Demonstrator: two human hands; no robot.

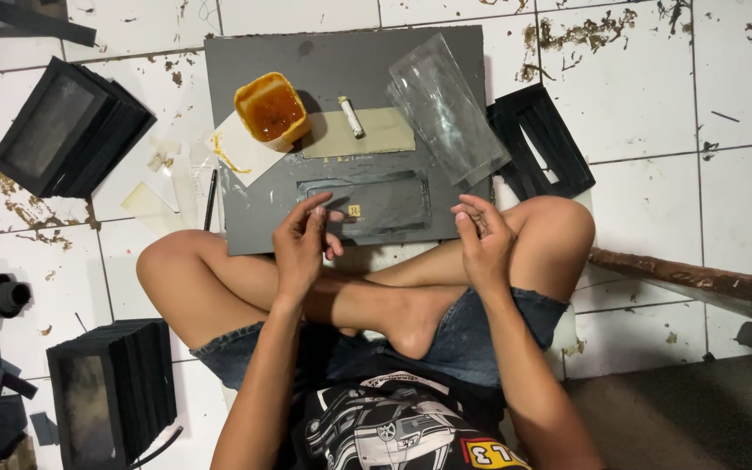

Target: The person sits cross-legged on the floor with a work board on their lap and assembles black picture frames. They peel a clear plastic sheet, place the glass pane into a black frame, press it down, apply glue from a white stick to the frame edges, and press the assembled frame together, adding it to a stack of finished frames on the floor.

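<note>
Grey board (258,218): left hand (300,246) fingertips touching its near edge, loosely curled; right hand (483,239) half-curled, empty.

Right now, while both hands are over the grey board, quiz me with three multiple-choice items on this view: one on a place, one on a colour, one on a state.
1. Where does the glue tub stand?
A. on the grey board's upper left
B. on the floor tiles beside the knee
C. on top of the stack of black frames

2. What colour is the tub?
A. blue
B. orange-yellow
C. black

3. What is the left hand doing?
A. gripping the tub
B. resting flat on the floor
C. fingertips down on the dark windowed piece

Answers:
1 A, the tub sits on the board by a white paper scrap.
2 B, its walls are orange-yellow around amber glue.
3 C, its fingers meet the piece's left end, while the right hand is curled, holding nothing visible.
</note>
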